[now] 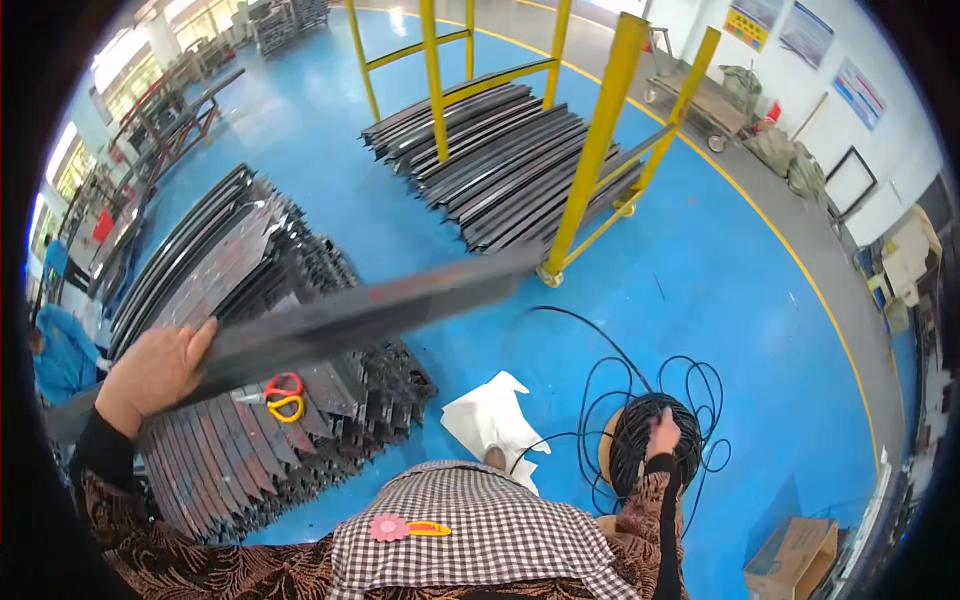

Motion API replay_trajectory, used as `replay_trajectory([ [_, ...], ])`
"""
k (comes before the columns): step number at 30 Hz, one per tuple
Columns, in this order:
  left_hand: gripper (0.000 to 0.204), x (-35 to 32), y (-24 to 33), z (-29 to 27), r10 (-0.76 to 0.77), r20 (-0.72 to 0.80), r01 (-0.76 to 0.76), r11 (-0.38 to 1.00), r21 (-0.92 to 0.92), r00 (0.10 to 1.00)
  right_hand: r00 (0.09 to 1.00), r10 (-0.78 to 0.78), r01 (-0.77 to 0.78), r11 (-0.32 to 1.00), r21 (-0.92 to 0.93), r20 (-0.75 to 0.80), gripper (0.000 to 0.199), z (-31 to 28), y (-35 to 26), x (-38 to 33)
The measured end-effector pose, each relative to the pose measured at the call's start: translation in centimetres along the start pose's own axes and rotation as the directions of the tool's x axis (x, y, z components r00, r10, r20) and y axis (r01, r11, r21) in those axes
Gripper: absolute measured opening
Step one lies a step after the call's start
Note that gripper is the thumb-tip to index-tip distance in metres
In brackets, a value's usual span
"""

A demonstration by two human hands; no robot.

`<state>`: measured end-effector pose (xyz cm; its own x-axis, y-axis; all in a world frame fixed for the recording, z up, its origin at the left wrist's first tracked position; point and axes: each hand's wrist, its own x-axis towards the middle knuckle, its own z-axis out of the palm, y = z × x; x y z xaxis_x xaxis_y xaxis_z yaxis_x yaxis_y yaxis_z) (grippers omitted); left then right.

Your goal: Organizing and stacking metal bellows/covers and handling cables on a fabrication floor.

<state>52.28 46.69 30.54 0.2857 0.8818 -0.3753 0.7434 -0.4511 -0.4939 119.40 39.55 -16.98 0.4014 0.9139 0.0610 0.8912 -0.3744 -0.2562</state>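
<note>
My left hand [158, 370] is closed round one end of a long dark profile bar [375, 308], slightly smeared by motion. The bar slants up to the right over a stack of similar profiles [215, 455]. Red-and-yellow-handled scissors [285, 402] lie on that stack, near my left hand. Lower right, my right hand [664, 436] is closed on black cord at the top of a thick coil [632, 452]. Loose loops of the cord spread over the floor around the coil. What exactly sits between the right fingers is small and partly hidden.
A yellow wheeled frame [590, 150] stands ahead, beside more profiles [500, 160] laid in rows. A white sheet [495, 415] lies on the blue floor near my foot. An open cardboard box [790, 560] is at lower right. A person in blue [65, 350] is at far left.
</note>
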Motion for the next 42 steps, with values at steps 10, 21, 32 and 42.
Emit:
replay_trajectory([
  [10,0.045,26.9,-0.4,-1.9,0.119,-0.143,-0.173,0.861,-0.479,0.983,0.967,-0.232,-0.227,-0.588,0.776,0.107,0.044,1.3,2.0,-3.5],
  [21,0.035,68.0,5.0,0.3,0.249,0.143,0.029,0.413,-0.910,0.958,0.832,0.436,-0.358,-0.051,0.932,0.343,0.027,-10.4,-20.7,23.4],
  [32,0.014,80.6,11.3,2.0,-0.022,-0.155,-0.121,0.513,-0.850,0.988,0.788,0.497,-0.495,0.158,0.855,0.364,0.027,-10.3,-27.5,38.5],
  [42,0.016,106.3,24.4,5.6,-0.039,-0.653,-0.528,0.553,-0.645,0.757,0.541,0.710,-0.734,0.137,0.665,0.451,0.024,-5.5,-26.6,37.8],
])
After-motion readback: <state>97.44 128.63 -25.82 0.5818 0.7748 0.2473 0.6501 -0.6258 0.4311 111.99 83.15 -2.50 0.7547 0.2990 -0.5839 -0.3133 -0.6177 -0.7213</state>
